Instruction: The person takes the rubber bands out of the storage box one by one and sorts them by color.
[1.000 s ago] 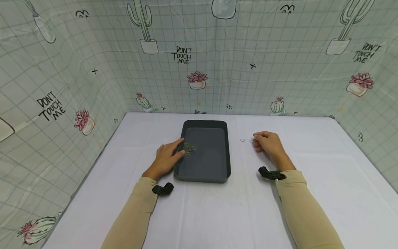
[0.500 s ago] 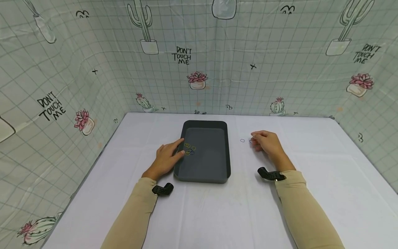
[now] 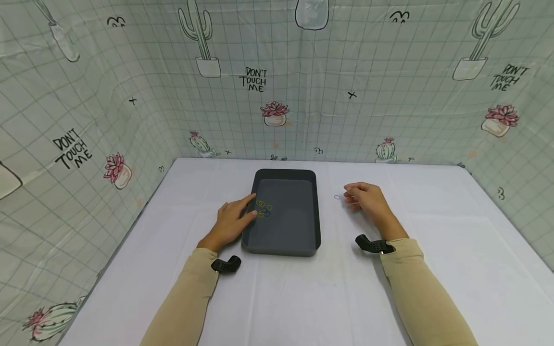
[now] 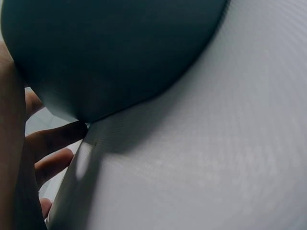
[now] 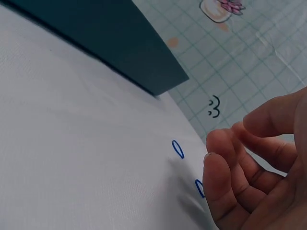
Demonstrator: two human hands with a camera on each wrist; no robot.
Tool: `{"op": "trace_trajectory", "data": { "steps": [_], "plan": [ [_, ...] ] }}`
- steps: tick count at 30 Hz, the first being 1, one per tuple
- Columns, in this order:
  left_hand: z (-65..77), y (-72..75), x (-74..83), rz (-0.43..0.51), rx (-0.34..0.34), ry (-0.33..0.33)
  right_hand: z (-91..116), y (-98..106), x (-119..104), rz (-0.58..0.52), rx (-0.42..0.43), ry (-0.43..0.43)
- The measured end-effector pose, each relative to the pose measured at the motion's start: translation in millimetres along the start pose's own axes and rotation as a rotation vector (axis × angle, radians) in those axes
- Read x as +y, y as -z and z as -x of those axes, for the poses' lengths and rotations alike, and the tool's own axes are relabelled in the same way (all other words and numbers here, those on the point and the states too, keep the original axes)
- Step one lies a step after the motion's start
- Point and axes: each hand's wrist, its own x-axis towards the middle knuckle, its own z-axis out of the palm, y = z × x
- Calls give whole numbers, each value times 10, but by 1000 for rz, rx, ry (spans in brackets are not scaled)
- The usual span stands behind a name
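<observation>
My left hand [image 3: 233, 219] grips the left side of a dark grey tray [image 3: 285, 240], thumb over the rim; several fingers [image 4: 53, 139] show outside the wall in the left wrist view. Inside the tray, yellow rubber bands [image 3: 261, 203] and a few blue ones [image 3: 266, 212] lie close to that hand. My right hand [image 3: 368, 199] hovers low over the table right of the tray, fingers loosely bent, with nothing visible between them. Two blue rubber bands lie on the cloth in the right wrist view: one band [image 5: 178, 149] apart, the other [image 5: 199, 188] partly behind a finger.
White cloth [image 3: 277, 298] covers the table. A grid-patterned curtain [image 3: 303, 96] with cactus drawings stands behind it and along both sides. Each wrist wears a black camera band, such as the right strap [image 3: 373, 244].
My right hand has shifted left toward the tray, and the nearer blue rubber band has gone from sight beneath it in the head view. The left hand and tray have stayed in place.
</observation>
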Motion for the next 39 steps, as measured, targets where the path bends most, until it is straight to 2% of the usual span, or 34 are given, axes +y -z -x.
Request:
{"op": "trace_trajectory", "data": {
  "steps": [13,21,39],
  "plan": [
    [6,29,8,11,-5,6,27,-95,-91,6,-32,31],
    [9,26,-8,15,-5,12,63,-206,-162,-35,-82,58],
    [-1,0,-12,18,-8,6,171,-381,-265,-43,-159,88]
  ]
}}
